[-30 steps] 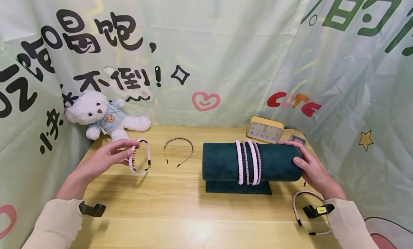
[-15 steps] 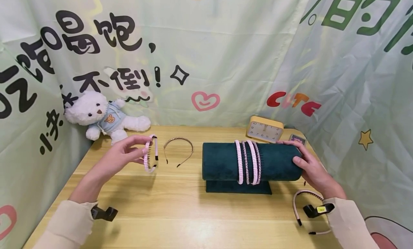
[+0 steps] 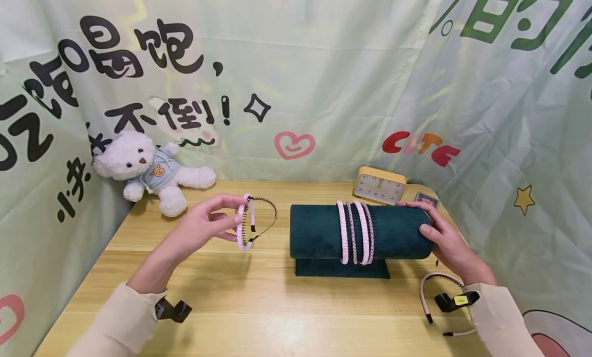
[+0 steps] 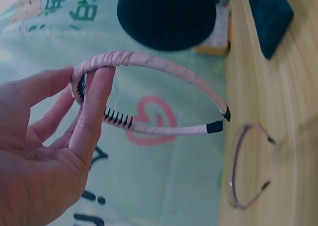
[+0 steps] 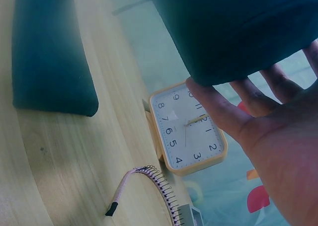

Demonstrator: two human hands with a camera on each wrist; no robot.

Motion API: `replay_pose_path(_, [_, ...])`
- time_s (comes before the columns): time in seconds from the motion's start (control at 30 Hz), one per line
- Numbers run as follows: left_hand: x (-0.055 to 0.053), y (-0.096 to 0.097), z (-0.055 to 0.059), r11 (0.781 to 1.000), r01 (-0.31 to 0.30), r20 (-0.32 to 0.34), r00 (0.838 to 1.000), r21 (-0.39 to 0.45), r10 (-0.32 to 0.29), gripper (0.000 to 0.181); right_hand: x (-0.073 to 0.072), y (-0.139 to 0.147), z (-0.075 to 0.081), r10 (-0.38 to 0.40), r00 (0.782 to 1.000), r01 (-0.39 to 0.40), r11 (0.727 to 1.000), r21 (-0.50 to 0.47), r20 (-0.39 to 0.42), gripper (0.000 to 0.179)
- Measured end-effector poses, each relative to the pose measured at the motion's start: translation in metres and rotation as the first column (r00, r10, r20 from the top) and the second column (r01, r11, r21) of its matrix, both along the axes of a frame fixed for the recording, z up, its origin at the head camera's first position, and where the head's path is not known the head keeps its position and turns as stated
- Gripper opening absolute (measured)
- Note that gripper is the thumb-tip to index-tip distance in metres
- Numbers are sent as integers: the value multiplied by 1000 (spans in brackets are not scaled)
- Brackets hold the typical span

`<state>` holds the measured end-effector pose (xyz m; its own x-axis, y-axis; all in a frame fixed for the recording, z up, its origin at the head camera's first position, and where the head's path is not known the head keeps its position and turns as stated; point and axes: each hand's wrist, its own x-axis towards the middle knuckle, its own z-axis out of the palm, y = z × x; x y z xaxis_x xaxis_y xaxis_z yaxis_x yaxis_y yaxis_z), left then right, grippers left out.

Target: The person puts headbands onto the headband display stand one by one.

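In the head view, my left hand (image 3: 205,223) pinches a pink wrapped headband (image 3: 241,231) by its curved side, between thumb and fingers. Held above the table, it has black inner teeth and black tips, which point away from the palm in the left wrist view. A dark green velvet headband stand (image 3: 314,231) stands to its right, with several pink and braided headbands round the middle of its roll. My right hand (image 3: 450,246) grips the roll's right end, thumb in front and fingers over the top. Behind the held headband lies a thin headband (image 3: 275,211) on the table.
A pink headband (image 3: 423,295) lies beside my right wrist, and another toothed headband (image 5: 122,185) lies near the yellow clock (image 3: 380,186). A small box (image 3: 426,199) sits at the back right. A white teddy bear (image 3: 162,167) leans at the back left, before the printed curtain (image 3: 324,90).
My left hand has carried the pink headband rightward towards the stand, so it now overlaps the thin headband in the head view. My right hand stays on the roll's end.
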<state>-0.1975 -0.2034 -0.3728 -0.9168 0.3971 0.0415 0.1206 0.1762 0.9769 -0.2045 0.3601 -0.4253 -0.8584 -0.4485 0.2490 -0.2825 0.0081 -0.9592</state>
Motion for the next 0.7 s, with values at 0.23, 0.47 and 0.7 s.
replay_pose_path(0.23, [1, 22, 5, 999, 30, 22, 999, 19, -30, 46, 0, 0, 0, 5, 1000, -5, 1000, -5, 3, 50])
replay_pose_path(0.47, [2, 41, 6, 996, 69, 26, 997, 53, -70, 46, 0, -1, 1, 16, 1000, -16, 1000, -13, -8, 48])
replay_pose_path(0.7, [5, 62, 5, 994, 75, 41, 996, 83, -78, 45, 2, -3, 1, 21, 1000, -21, 999, -24, -14, 48])
